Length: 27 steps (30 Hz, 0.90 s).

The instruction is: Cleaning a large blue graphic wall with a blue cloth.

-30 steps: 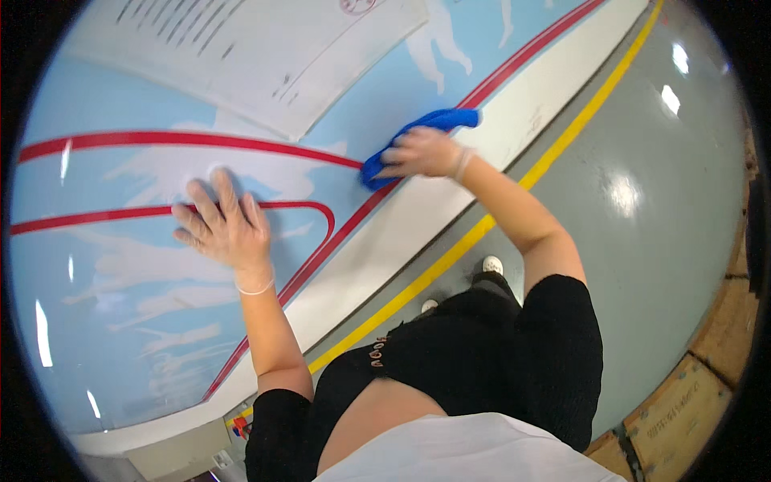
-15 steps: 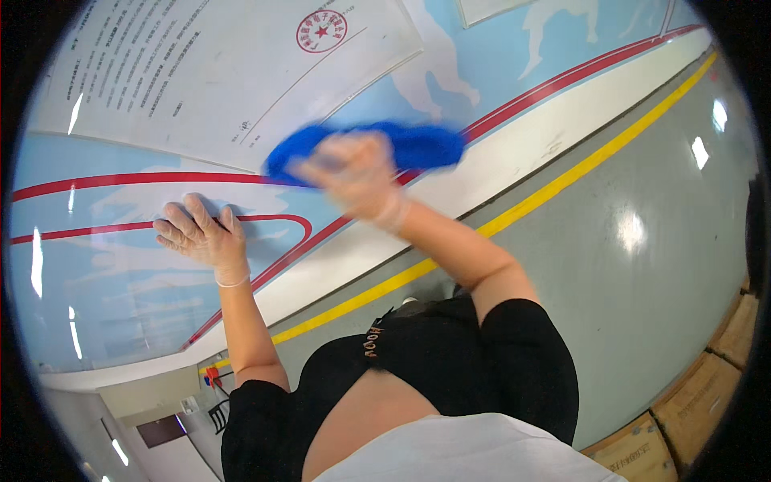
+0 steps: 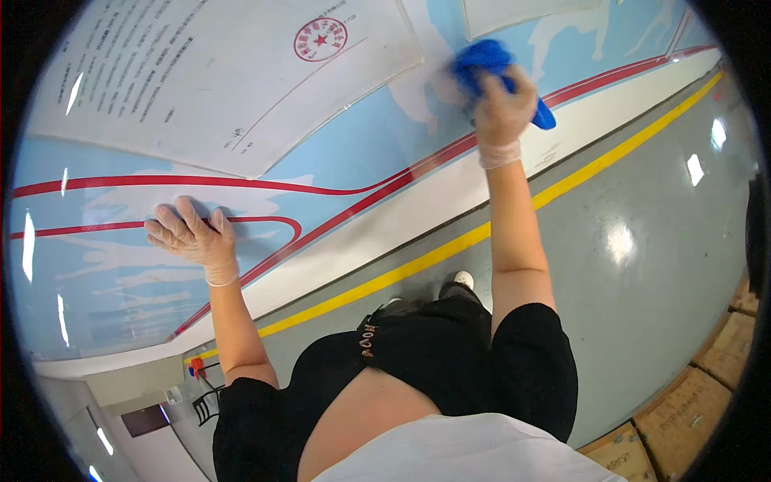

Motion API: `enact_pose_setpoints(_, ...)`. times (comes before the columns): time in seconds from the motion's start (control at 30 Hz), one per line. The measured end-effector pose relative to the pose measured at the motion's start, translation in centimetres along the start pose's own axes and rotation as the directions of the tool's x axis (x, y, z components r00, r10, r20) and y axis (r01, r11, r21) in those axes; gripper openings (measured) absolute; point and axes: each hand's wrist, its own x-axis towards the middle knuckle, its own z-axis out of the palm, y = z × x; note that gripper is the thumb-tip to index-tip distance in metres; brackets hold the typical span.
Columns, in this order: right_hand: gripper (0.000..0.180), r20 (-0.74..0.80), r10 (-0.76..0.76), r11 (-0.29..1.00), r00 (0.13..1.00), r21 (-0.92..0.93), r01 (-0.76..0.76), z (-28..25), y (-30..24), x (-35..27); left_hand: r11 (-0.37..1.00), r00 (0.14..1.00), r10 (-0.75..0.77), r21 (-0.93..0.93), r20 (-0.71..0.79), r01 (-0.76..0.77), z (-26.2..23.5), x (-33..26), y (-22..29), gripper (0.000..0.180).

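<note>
Cloth: one deep-blue, soft-looking fabric cloth (image 3: 482, 60), bunched and partly blurred, lay in the right hand over the panel; a narrow end stuck out beside the hand, over a red band.
Right hand: one bare-armed hand in a thin, translucent plastic glove (image 3: 504, 116); its fingers grasped the cloth.
Left hand: one hand in a matching glove (image 3: 197, 241), wrinkled, with a banded cuff; its fingers were half curled, grasped nothing visible, and appeared to rest on the panel.
Panel: one glossy, smooth light-blue wall panel (image 3: 345, 157) with pale figure silhouettes; three red bands (image 3: 353, 211) counted, one with a rounded end.
Signs: two flat white sheets (image 3: 241, 88) visible, straight-edged; the larger carried dark writing and one round red stamp (image 3: 320, 39).
Floor: smooth, shiny grey floor (image 3: 642, 321) with one yellow stripe (image 3: 385, 279).
Footwear: two white shoes (image 3: 463, 279), partly hidden.
Boxes: four brown, straight-edged boxes (image 3: 683, 410) visible at lower right, some cut off; material uncertain.
</note>
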Motion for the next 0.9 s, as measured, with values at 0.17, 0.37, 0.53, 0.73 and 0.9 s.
enact_pose_setpoints(0.17,0.047,0.017,0.613,0.726,0.79,0.382,-0.572,-2.3,-0.4,1.9,0.999,0.999,-0.046,0.003,0.02,0.045,-0.4,0.1,0.3,0.063)
enact_pose_setpoints(0.37,0.053,0.127,-0.003,0.896,0.992,0.44,-0.054,-0.5,-12.8,6.6,1.0,1.0,-0.022,-0.02,0.007,0.022,-0.2,0.0,0.3,0.061)
enact_pose_setpoints(0.53,0.02,0.25,-0.216,0.865,0.944,0.498,0.066,-0.4,-21.3,0.8,0.998,0.999,-0.047,-0.042,-0.028,0.046,-0.3,-0.4,0.5,0.06)
enact_pose_setpoints(0.73,0.029,0.271,-0.598,0.678,0.755,0.673,0.296,-1.9,-21.5,-0.4,0.997,0.997,-0.068,-0.05,-0.028,0.067,0.4,0.1,1.1,0.054)
enact_pose_setpoints(0.9,0.041,0.055,-0.363,0.884,0.93,0.336,0.325,-3.0,-17.8,13.0,0.994,0.994,-0.105,-0.039,-0.012,0.105,0.7,-0.1,1.7,0.052)
